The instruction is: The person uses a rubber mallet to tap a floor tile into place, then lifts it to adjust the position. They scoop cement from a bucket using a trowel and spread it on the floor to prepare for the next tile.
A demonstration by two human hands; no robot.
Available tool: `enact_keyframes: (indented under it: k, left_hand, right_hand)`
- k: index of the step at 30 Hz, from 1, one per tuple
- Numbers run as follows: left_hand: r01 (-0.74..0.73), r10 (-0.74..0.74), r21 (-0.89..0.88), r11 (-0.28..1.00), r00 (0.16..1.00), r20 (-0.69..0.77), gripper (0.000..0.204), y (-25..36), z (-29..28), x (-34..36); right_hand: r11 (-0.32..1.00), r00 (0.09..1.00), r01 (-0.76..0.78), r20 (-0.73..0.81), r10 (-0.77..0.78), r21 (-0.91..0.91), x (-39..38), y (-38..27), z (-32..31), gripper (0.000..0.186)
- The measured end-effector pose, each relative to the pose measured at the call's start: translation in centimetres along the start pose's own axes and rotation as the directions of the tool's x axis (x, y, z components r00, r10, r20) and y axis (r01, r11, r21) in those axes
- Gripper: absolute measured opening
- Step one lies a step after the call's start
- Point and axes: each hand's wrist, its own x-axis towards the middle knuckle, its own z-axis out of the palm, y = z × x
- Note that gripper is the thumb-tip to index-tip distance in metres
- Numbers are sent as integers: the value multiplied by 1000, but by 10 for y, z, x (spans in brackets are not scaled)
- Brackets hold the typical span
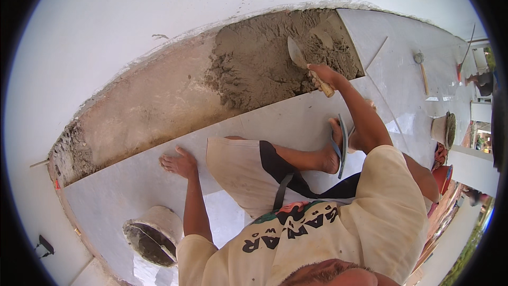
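Observation:
My right hand (324, 76) is closed round the wooden handle of a pointed trowel (297, 53). The trowel's metal blade lies over a bed of wet grey mortar (259, 47), spread along the white wall. My left hand (179, 163) rests open on the grey floor tiles (127, 180), fingers spread, close to the tile edge beside the bare strip of floor (153, 95). This strip runs left from the mortar. A laid tile (402, 42) borders the mortar on the right.
A mortar-stained bucket (153, 235) stands left of my body, and another bucket (443, 130) is at the right. A mallet (422, 71) with a wooden handle and a thin straight strip (377, 53) lie on the right tiles. A red container (442, 179) sits behind my right arm.

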Motion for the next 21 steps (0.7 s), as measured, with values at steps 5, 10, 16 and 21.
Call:
enact_keyframes:
  k: [5, 10, 16, 21]
  left_hand:
    - [-3, 3, -12, 1000, 1000, -17, 78, -1, -2, 0]
    - [-15, 16, 22, 1000, 999, -52, 79, -5, 0, -1]
    - [-36, 34, -38, 999, 997, -64, 78, 0, 2, -1]
    - [-16, 15, -25, 1000, 997, -73, 78, -2, 0, 0]
  right_hand:
    - [975, 987, 52, 160, -18, -215, -19, 9, 53, 44]
    - [854, 977, 208, 142, -159, -476, -37, 14, 68, 45]
    - [583, 799, 202, -212, -563, -787, -18, 19, 4, 44]
    - [612, 658, -130, -530, -535, -780, 8, 2, -45, 53]
